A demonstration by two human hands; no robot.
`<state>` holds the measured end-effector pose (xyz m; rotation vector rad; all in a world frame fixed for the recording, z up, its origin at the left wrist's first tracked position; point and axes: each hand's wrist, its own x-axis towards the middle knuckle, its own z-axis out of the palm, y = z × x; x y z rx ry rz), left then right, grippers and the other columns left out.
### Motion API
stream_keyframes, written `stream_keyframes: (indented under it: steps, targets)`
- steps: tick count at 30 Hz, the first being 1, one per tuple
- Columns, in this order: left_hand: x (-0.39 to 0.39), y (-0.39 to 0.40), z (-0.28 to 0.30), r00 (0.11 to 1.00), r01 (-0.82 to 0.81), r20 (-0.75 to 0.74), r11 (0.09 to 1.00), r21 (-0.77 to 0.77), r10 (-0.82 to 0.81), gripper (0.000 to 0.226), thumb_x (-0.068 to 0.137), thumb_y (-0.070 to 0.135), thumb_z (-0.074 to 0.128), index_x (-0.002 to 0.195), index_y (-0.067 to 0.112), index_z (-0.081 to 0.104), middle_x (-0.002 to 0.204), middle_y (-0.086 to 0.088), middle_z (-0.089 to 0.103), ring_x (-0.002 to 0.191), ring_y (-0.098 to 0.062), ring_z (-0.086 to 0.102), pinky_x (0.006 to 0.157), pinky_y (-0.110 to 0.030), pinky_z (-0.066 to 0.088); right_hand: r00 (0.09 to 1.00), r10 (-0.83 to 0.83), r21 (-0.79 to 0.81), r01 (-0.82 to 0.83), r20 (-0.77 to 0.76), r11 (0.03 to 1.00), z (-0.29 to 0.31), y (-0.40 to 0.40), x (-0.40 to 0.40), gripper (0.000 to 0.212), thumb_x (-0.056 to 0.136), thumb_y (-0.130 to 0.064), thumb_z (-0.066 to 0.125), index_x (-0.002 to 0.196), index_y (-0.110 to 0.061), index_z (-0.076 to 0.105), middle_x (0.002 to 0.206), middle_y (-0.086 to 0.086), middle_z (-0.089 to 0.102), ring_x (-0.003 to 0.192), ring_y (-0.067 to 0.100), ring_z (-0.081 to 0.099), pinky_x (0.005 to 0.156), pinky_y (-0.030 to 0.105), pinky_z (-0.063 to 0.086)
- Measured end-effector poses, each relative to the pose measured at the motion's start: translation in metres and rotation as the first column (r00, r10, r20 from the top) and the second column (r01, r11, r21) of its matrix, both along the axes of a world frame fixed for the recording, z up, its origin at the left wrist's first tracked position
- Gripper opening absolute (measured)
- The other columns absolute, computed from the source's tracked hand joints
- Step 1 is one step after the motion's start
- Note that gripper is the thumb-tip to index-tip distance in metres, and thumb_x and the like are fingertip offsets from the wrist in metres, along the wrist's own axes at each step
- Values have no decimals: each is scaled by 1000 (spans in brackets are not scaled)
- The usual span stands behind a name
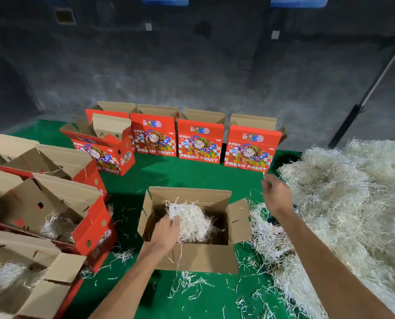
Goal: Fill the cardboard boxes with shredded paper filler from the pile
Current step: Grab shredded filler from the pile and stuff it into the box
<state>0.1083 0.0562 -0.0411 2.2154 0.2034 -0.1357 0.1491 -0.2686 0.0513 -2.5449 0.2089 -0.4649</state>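
An open cardboard box [198, 259] stands on the green mat in front of me, with a clump of white shredded paper [193, 218] inside. My left hand [166, 231] reaches into the box and grips that clump at its left side. My right hand [275, 194] hovers to the right of the box, at the edge of the big pile of shredded paper [343, 203], fingers loosely spread and holding nothing.
Several open red fruit boxes [54, 212] with paper in them crowd the left. A row of red "FRESH FRUIT" boxes [200, 143] lines the back, before a dark wall. Loose strands litter the green mat [168, 176]. A slanted pole [364, 95] leans at the right.
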Motion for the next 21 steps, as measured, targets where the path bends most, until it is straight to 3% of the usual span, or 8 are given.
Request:
stream_keyframes:
  steps: [2,3,6,9,11,14,16,21]
  targets:
    - [11,-3,6,996,-76,-54,983,-167,67,36,103,43,38,95,13,57,81,0,61,68,-14,59,67,-32,53,999,27,-38,-28,-37,999,11,11,4,34,104,-24,47,135,-10,49,101,9,67,63,17,60,62,32,56]
    - [15,-4,7,993,-109,-75,969,-223,95,37,103,42,38,99,10,58,86,-4,61,76,-19,60,73,-37,55,999,47,-71,-48,-25,996,14,23,4,31,104,-24,47,131,-11,52,99,7,68,60,15,60,57,28,53]
    - [20,-10,8,993,-108,-63,987,-116,101,40,103,47,33,108,14,55,95,-2,63,85,-20,63,82,-38,53,976,209,-87,-214,-58,973,7,69,-7,13,99,-13,49,98,-18,61,78,0,65,52,8,60,42,13,41]
    - [14,-10,2,1000,-23,2,963,269,23,45,104,48,29,112,13,55,89,3,62,76,-15,63,70,-32,52,845,440,-38,-472,-303,881,-26,114,-25,13,101,-21,47,95,-20,59,70,1,63,49,7,58,44,16,46]
    - [6,-5,-10,999,13,32,925,379,-27,37,104,45,31,108,15,52,79,5,66,65,-11,66,63,-33,58,784,458,-124,-549,-419,826,-55,133,-39,30,105,-38,36,93,-22,58,69,1,62,48,9,56,44,21,49]
    - [-8,1,-27,995,3,93,912,410,-45,29,104,43,37,103,20,54,67,9,61,51,-1,61,47,-20,54,836,325,-294,-478,-442,828,-98,142,-60,65,104,-56,12,86,-21,63,67,-3,63,53,12,61,51,27,52]
    - [-13,2,-30,992,-10,115,910,414,-42,35,104,46,36,100,20,59,62,12,56,46,3,56,39,-13,45,866,281,-371,-441,-413,817,-112,143,-67,75,103,-56,5,82,-17,67,62,-3,63,51,11,63,54,28,55]
    - [-10,4,-33,990,9,121,905,425,-67,39,103,48,34,94,21,60,57,11,58,42,2,57,37,-17,48,874,293,-468,-461,-387,754,-119,140,-68,51,104,-45,13,93,-24,58,54,2,56,42,8,56,38,23,43]
